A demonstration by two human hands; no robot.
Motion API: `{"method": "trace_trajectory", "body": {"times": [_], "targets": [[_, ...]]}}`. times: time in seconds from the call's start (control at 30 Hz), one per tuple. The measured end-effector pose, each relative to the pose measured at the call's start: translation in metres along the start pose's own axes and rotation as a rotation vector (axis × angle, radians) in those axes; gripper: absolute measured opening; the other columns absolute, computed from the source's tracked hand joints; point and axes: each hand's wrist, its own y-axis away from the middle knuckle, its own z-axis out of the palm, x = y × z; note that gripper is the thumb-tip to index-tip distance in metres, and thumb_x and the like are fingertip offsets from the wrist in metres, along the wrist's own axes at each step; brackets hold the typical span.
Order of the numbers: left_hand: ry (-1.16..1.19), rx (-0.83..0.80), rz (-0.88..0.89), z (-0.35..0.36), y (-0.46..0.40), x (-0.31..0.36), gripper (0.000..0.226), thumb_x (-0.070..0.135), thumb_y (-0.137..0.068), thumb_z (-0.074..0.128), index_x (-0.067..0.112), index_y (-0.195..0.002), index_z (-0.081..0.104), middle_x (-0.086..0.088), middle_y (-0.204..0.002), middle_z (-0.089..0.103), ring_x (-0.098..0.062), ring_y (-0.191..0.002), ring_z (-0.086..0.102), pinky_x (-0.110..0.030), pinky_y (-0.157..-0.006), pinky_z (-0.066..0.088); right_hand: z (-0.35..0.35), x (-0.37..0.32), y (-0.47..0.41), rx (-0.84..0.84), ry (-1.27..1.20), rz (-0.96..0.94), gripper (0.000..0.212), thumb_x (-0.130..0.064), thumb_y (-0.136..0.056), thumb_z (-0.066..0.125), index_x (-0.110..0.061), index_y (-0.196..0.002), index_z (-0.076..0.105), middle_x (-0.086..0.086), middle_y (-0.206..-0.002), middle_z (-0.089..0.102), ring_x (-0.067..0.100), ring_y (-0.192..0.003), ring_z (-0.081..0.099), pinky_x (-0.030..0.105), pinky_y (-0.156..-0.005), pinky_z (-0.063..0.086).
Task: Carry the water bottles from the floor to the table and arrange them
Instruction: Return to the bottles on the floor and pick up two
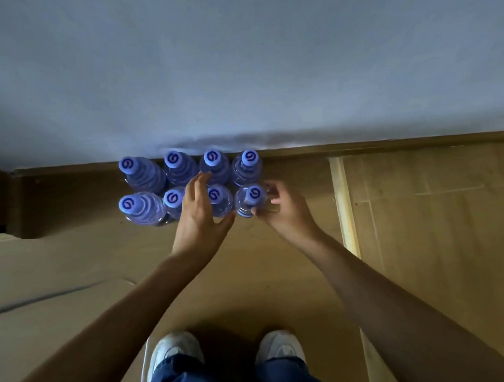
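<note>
Eight water bottles (191,185) stand upright on the floor (72,261), packed in two rows of four against the foot of a pale wall (236,59). Each bottle carries one blue cap with a dark swirl on top, so eight caps show in all. The back row touches the wall's base; the front row sits just beside it, nearer the person.

Two bare hands reach down to the front row. The left hand (199,211) has straight, relaxed fingers slid between the second front bottle (173,203) and the third front bottle (220,201), its thumb spread out toward the third one's near side; it grasps nothing. The right hand (281,209) curls its fingers and thumb around the fourth front bottle (250,201), the one at the right end of the row, gripping its body below the cap.

The floor is covered in brown sheets, with one pale strip (345,208) running away to the right of the bottles. Two light-coloured shoes (225,352) and two dark blue trouser legs (227,381) show at the bottom edge. No table is in view.
</note>
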Motion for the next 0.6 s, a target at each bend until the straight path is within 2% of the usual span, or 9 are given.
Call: {"method": "trace_trajectory", "body": {"times": [0.07, 0.13, 0.2, 0.27, 0.33, 0.47, 0.6], "targets": [[0.045, 0.025, 0.007, 0.015, -0.01, -0.017, 0.081, 0.013, -0.078, 0.079, 0.005, -0.144, 0.033, -0.013, -0.143, 0.04, -0.02, -0.13, 0.039, -0.019, -0.102, 0.032, 0.012, 0.019, -0.018, 0.008, 0.005, -0.048, 0.043, -0.017, -0.071, 0.085, -0.029, -0.102, 0.056, -0.027, -0.09, 0.057, -0.025, -0.082, 0.054, 0.0, -0.069, 0.04], [0.098, 0.075, 0.04, 0.028, -0.017, -0.033, 0.081, 0.012, -0.076, 0.081, 0.005, -0.142, 0.035, -0.011, -0.139, 0.044, -0.011, -0.124, 0.04, -0.008, -0.098, 0.028, 0.024, 0.035, -0.032, 0.02, 0.007, -0.077, 0.046, -0.029, -0.062, 0.083, -0.036, -0.097, 0.053, -0.024, -0.089, 0.059, -0.024, -0.083, 0.055, 0.001, -0.068, 0.04], [0.128, 0.131, 0.061, 0.04, -0.021, -0.048, 0.08, 0.011, -0.073, 0.083, 0.004, -0.139, 0.038, -0.012, -0.134, 0.047, -0.012, -0.121, 0.044, -0.013, -0.098, 0.034, 0.037, 0.051, -0.045, 0.024, 0.01, -0.111, 0.058, -0.044, -0.055, 0.079, -0.039, -0.104, 0.049, -0.012, -0.102, 0.063, -0.01, -0.095, 0.061, 0.013, -0.079, 0.047], [0.168, 0.188, 0.036, 0.049, -0.023, -0.059, 0.077, 0.009, -0.07, 0.085, 0.004, -0.134, 0.041, -0.01, -0.126, 0.05, -0.011, -0.114, 0.047, -0.017, -0.094, 0.039, 0.046, 0.066, -0.055, 0.023, -0.009, -0.162, 0.067, -0.05, -0.052, 0.08, -0.044, -0.109, 0.045, -0.002, -0.115, 0.062, 0.01, -0.108, 0.062, 0.035, -0.088, 0.053], [0.185, 0.203, 0.046, 0.057, -0.026, -0.066, 0.069, 0.007, -0.068, 0.086, 0.003, -0.125, 0.047, -0.009, -0.119, 0.054, -0.012, -0.107, 0.051, -0.016, -0.089, 0.041, 0.052, 0.073, -0.059, 0.04, 0.038, -0.22, 0.071, -0.054, -0.052, 0.081, -0.05, -0.11, 0.04, -0.004, -0.117, 0.06, 0.01, -0.109, 0.062, 0.041, -0.088, 0.054], [0.149, 0.155, 0.128, 0.061, -0.03, -0.075, 0.058, 0.002, -0.065, 0.086, 0.004, -0.115, 0.058, -0.008, -0.118, 0.056, -0.018, -0.107, 0.054, -0.02, -0.092, 0.042, 0.055, 0.077, -0.062, 0.129, 0.04, -0.333, 0.069, -0.047, -0.058, 0.083, -0.06, -0.108, 0.038, 0.001, -0.116, 0.06, 0.02, -0.108, 0.063, 0.046, -0.087, 0.056], [0.121, 0.077, 0.207, 0.058, -0.028, -0.079, 0.057, 0.001, -0.068, 0.084, 0.009, -0.116, 0.055, 0.006, -0.109, 0.053, -0.001, -0.098, 0.048, -0.003, -0.082, 0.037, 0.053, 0.08, -0.057, 0.154, 0.024, -0.309, 0.071, -0.024, -0.062, 0.091, -0.052, -0.107, 0.044, -0.014, -0.106, 0.063, 0.013, -0.102, 0.067, 0.041, -0.085, 0.057]]}}
